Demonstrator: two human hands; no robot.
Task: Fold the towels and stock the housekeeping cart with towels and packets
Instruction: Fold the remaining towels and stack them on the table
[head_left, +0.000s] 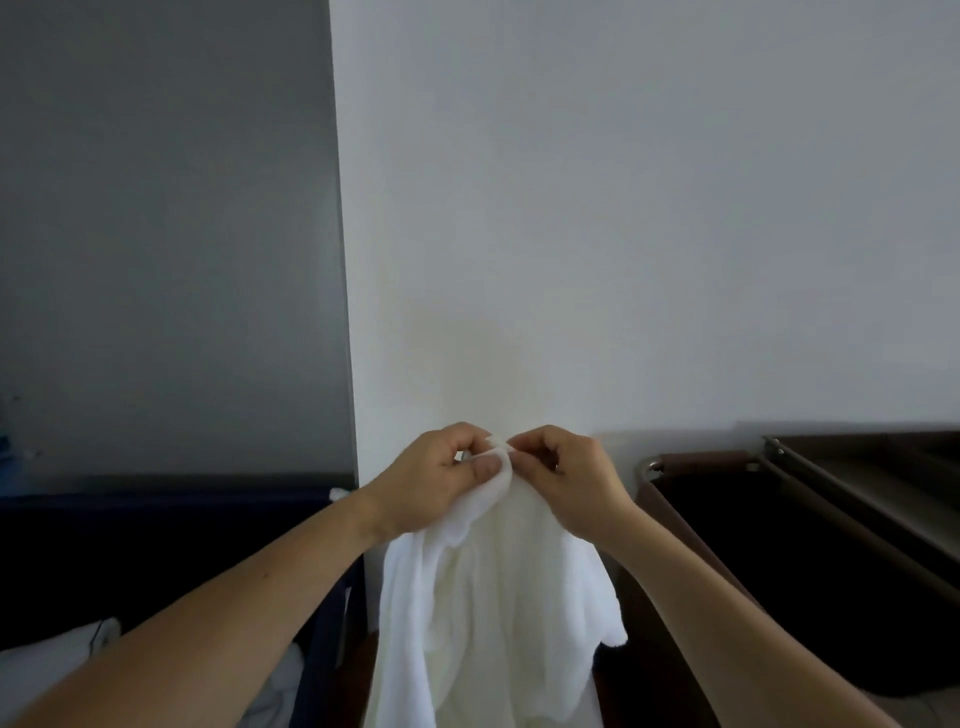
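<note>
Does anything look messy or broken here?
Nothing looks broken or spilled. The white towel hangs bunched and crumpled, not flat, because the left hand and right hand pinch its top edge close together. That fits a towel not yet folded. White linen also lies heaped in the dark blue bin at lower left.

No writing, label, brand, number or sign can be read anywhere in the frame. Nothing legible is carried by the towel (498, 597) at lower centre, the wall (623, 208) behind it, or the cart (696, 460) at lower right.
</note>
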